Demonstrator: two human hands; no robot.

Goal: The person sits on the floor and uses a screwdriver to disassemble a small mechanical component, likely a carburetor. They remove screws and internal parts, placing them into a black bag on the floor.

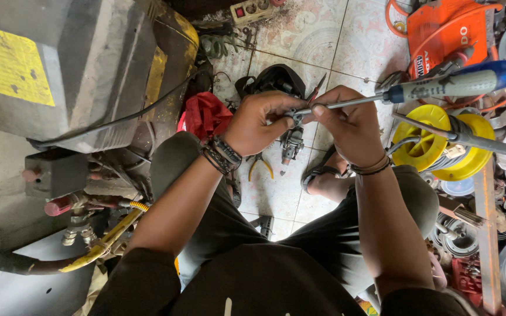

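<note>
Both hands [308,120] on screwdriver [440,88]

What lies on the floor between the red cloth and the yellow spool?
In the head view, between the red cloth and the yellow spool lie a dark metal part, yellow-handled pliers and the person's sandalled foot.

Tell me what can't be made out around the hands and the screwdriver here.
Head view:
- Screwdriver tip: hidden behind the fingers of both hands.
- Small metal part under the left hand: too small to identify.
- Right hand palm side: turned away.
- Orange machine: cut off by the top edge.
</note>
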